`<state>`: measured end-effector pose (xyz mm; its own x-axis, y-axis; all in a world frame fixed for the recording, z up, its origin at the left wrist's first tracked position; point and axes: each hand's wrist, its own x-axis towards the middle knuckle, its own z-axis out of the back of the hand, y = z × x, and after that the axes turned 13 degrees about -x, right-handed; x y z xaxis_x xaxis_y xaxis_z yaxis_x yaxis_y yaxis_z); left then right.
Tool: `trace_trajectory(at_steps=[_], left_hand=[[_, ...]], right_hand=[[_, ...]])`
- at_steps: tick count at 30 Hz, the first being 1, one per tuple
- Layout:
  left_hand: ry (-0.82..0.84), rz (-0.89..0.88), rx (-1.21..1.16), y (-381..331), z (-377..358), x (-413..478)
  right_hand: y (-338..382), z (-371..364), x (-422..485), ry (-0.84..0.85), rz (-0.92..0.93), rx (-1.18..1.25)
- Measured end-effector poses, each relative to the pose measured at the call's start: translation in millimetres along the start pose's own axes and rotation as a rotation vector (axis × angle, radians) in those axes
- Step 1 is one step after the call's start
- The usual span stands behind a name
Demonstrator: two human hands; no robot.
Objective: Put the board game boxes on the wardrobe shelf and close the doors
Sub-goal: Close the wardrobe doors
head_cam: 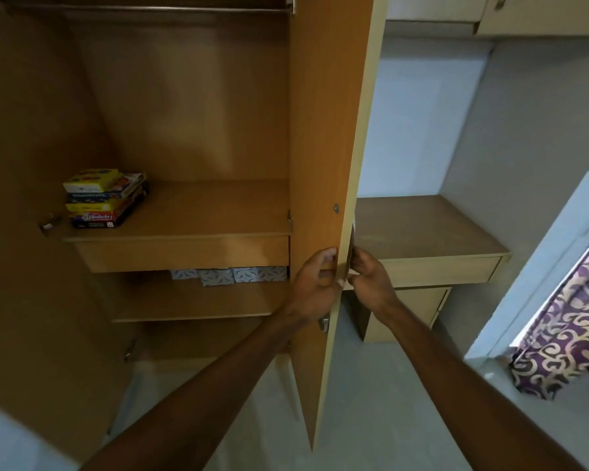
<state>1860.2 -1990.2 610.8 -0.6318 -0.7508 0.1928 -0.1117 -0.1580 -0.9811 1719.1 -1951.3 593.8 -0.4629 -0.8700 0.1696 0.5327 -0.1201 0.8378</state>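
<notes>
- Left hand (315, 278): fingers curled round the free edge of the right door (320, 130), from its inner face.
- Right hand (371, 278): grips the same edge from the outer face.
- Board game boxes (104, 198): stacked at the left end of the wardrobe shelf (211, 212), well apart from both hands.
- My reading: placing looks done and door closing is in hand. Next I swing this door shut, fingers clear of the gap.
- The door is edge-on, so I cannot tell whether the right hand holds a handle or bare edge.
</notes>
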Motion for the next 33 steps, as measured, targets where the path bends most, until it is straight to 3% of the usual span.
trace_trajectory(at_steps=[9,15,20,26,33], left_hand=[[-0.150,-0.065,-0.014,12.5,94.4,-29.4],[-0.330,-0.113,0.063,19.3,207.0,-26.3],[-0.429,-0.100,0.022,18.2,289.2,3.0],[-0.422,-0.028,0.038,27.4,378.8,60.9],[-0.303,0.021,-0.028,35.0,456.1,139.2]], right_hand=[[24.8,-63.0,12.0,0.107,0.166,-0.005],[72.5,-153.5,52.6,0.242,0.267,0.042],[119.3,-231.1,116.1,0.234,0.374,-0.094],[149.9,-314.7,188.9,0.194,0.386,-0.195],[169.5,-385.5,266.1,0.022,0.338,-0.293]])
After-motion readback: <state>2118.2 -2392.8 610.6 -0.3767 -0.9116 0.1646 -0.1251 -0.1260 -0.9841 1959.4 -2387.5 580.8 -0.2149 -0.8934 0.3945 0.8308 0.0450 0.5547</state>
